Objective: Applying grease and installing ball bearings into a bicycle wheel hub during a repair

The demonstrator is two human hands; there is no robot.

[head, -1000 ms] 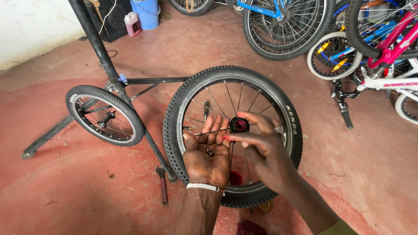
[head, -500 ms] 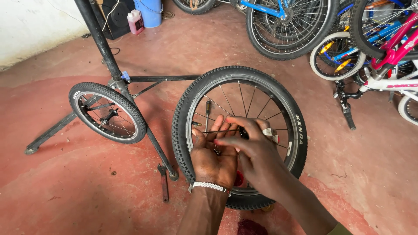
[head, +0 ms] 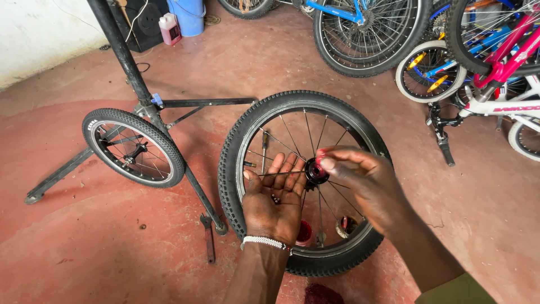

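Observation:
A bicycle wheel with a knobbly black tyre (head: 236,146) lies flat on the red floor in front of me. My left hand (head: 274,202) is held palm up over its spokes, fingers together, with a few small dark bits resting in the palm. My right hand (head: 360,180) reaches in from the right, its fingertips pinched at the black and red hub (head: 315,171) in the wheel's middle. A thin axle rod sticks out of the hub toward my left palm. A white bead bracelet (head: 264,242) circles my left wrist.
A smaller wheel (head: 134,147) leans against the black repair stand (head: 126,62) on the left. A spanner (head: 208,239) lies on the floor by the stand's foot. Several bicycles (head: 484,62) are parked at the back right. A blue bucket (head: 188,14) and pink bottle (head: 169,28) stand at the back.
My right hand has drawn back from over my left palm to the hub. The view has shifted, so the wheel sits more to the right.

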